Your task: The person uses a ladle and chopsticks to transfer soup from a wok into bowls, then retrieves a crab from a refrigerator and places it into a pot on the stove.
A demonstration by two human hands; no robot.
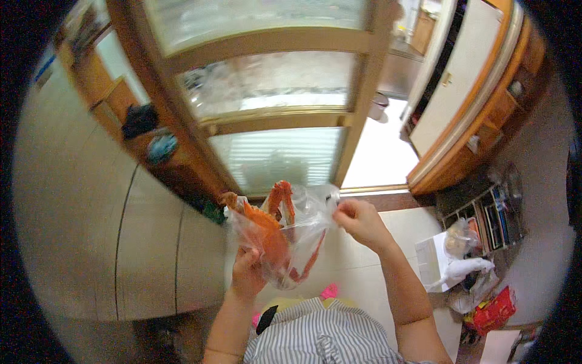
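Note:
An orange-red crab (266, 230) is partly inside a clear plastic bag (309, 211) in front of my body. Its claws and legs spread out, one claw rising above the shell. From below and to the left, my left hand (249, 272) grips the crab's shell through the plastic. The bag's edge is pinched between the thumb and fingers of my right hand (361, 223), which pulls the film taut to the right of the crab. Film partly veils the lower shell and legs.
Ahead stands a glazed sliding door (277, 120), with a bright doorway (375, 145) beside it. Pale cabinet panels (136, 255) line the left. On the right are a metal rack (489, 218), a white box (429, 259) with plastic bags, and a red packet (493, 311).

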